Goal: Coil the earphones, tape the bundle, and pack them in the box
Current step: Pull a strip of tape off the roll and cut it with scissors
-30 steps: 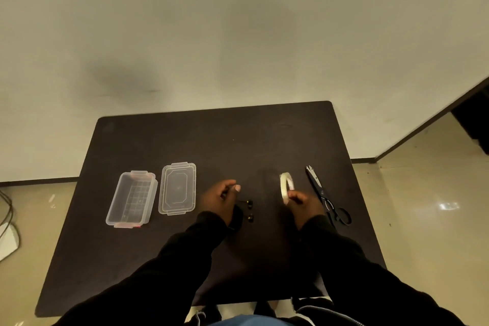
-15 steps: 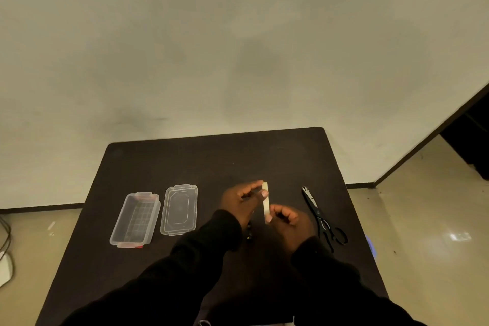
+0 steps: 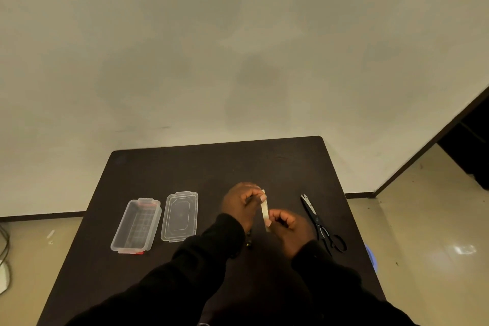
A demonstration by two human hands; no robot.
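Dark table [image 3: 164, 167] — pale wall [image 3: 238, 47]

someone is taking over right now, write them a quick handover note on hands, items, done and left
Left hand and right hand both pinch the tape roll, held edge-on above the table.
Earphones: only the buds show below the left wrist; whether they are coiled is hidden.
Box open and empty at the left, lid beside it, scissors at the right.
Left: pull tape, cut, wrap the bundle, box it.

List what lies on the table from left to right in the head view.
Clear box → its lid → left hand → tape roll, gripped by both hands → right hand → scissors.
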